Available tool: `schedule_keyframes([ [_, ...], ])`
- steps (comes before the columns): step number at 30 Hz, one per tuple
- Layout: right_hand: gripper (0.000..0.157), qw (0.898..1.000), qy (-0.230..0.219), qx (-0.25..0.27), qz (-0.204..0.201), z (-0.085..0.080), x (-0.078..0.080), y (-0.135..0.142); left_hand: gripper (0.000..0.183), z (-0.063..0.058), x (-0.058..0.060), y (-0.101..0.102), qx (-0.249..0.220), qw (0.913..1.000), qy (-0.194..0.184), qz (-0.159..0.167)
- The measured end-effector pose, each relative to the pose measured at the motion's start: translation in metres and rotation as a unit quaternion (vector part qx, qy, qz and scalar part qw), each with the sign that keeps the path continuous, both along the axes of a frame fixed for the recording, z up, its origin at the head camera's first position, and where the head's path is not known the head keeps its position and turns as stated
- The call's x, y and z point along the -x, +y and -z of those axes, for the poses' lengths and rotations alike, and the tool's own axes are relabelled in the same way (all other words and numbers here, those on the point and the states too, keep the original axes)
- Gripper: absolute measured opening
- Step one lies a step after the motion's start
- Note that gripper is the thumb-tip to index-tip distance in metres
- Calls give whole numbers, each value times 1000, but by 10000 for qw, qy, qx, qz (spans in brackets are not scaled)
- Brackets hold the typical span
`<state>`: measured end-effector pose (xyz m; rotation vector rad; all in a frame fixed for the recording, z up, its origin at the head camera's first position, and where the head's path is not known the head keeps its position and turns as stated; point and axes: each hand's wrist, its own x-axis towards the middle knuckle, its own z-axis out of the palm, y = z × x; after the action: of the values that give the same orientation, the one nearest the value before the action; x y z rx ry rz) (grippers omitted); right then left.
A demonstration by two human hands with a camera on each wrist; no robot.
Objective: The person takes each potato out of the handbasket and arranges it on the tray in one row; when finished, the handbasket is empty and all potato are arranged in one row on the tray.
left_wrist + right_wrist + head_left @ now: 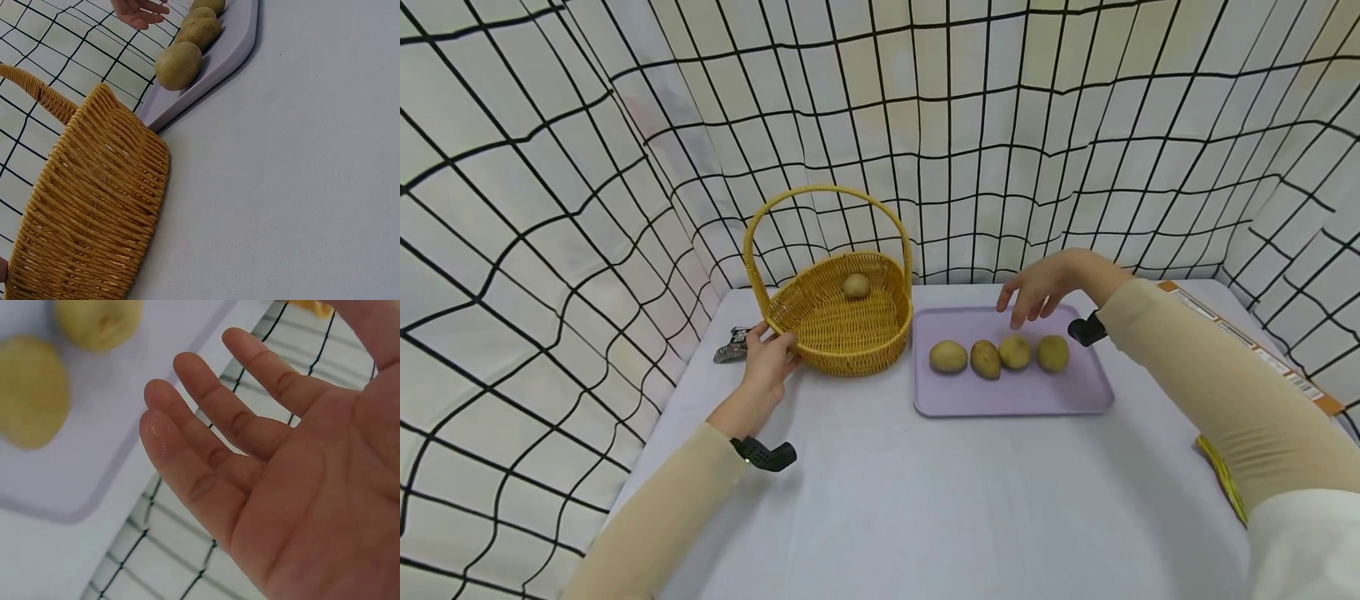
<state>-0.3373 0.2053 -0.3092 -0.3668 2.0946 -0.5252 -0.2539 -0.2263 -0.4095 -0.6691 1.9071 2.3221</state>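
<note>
A yellow wicker basket [850,364] with a tall hoop handle stands at the table's back left, with one potato [856,286] inside against its far wall. My left hand [765,364] holds the basket at its near left rim; only a fingertip shows at the edge of the left wrist view. Several potatoes [948,357] lie in a row on a shallow lilac tray [1007,400] to the right of the basket. Above the tray's back part hovers my right hand [1039,287], fingers spread and slightly bent. In the right wrist view the palm [312,487] holds nothing.
Black netting [947,125] over white cloth encloses the back and sides. A small black packet [732,345] lies left of the basket. On the right, an orange-and-white strip [1247,342] and a yellow-green item [1222,479] lie near the right arm.
</note>
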Motion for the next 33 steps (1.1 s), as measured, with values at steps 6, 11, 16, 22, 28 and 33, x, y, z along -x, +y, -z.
schedule_keyframes([
  [6, 65, 9985, 281, -3, -477, -11, -8, -28, 81, 1, 1, 1, -67, 10000, 0, -12],
  [11, 65, 9943, 420, -64, -978, -22, -17, -54, 82, 2, 2, 4, -78, 10000, -5, 11],
  [16, 63, 9860, 781, -467, -1399, -35, -25, -83, 83, 2, 2, 2, -79, 10000, 3, -12],
  [22, 59, 9743, 1301, -634, -1726, -42, -27, -115, 83, 0, 1, 0, -71, 9999, -85, -66],
  [28, 58, 9517, 2238, -771, -1958, -41, -27, -134, 84, -3, 1, 1, -147, 9999, -87, -15],
  [33, 55, 9439, 2470, -771, -2053, -39, -23, -142, 85, -3, 1, 0, -176, 9998, -12, 52],
])
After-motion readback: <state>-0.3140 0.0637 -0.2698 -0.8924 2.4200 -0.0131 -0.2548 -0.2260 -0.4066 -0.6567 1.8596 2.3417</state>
